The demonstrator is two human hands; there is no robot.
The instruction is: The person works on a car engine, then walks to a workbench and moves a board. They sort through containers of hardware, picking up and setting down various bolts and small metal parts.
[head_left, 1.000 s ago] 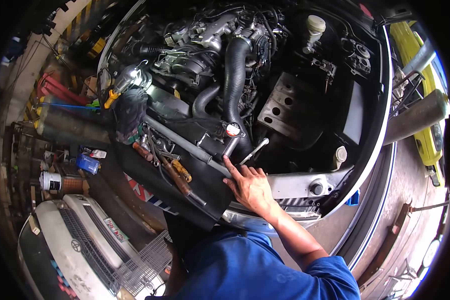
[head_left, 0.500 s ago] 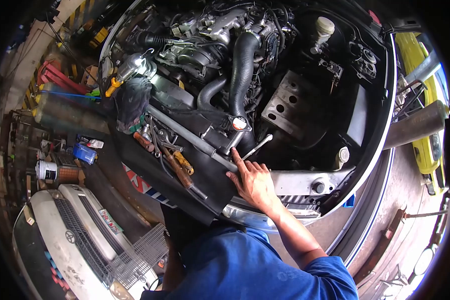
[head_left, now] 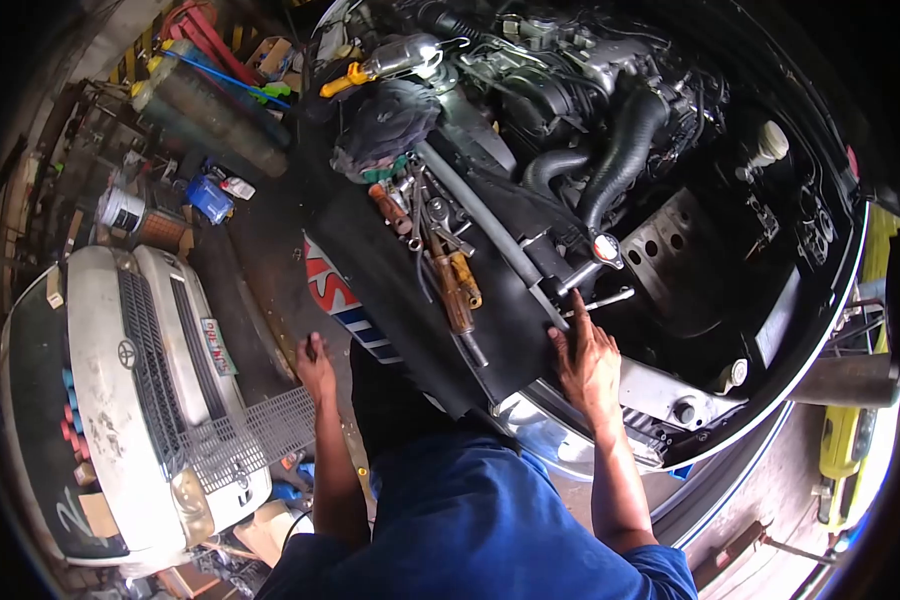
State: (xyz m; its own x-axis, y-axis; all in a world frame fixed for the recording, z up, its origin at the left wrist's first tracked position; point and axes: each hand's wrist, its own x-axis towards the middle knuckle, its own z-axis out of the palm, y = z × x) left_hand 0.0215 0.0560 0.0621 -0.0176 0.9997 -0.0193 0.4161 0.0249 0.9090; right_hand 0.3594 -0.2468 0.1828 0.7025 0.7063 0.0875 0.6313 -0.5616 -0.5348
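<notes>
My right hand (head_left: pixel 590 372) rests on the front edge of the engine bay, fingers apart, its fingertips near the lower end of a long grey bar (head_left: pixel 485 220) and a metal wrench (head_left: pixel 610 299). Just beyond it is the radiator cap (head_left: pixel 606 249). My left hand (head_left: pixel 316 368) hangs over the floor, left of the black mat (head_left: pixel 390 270), with its fingers partly curled and nothing visible in them. On the mat lie several tools, among them a yellow-handled one (head_left: pixel 465 279) and a brown-handled screwdriver (head_left: pixel 452 296).
A lit work lamp (head_left: pixel 390 66) and a dark cloth (head_left: pixel 385 130) lie at the mat's far end. Black hoses (head_left: pixel 625 150) cross the engine. White bumpers (head_left: pixel 120 400) and a metal grid (head_left: pixel 245 437) stand at the left; a blue container (head_left: pixel 210 200) is farther back.
The view has turned left, so the engine bay appears farther right. My left hand has come into view. My right hand stays at the bay's front edge.
</notes>
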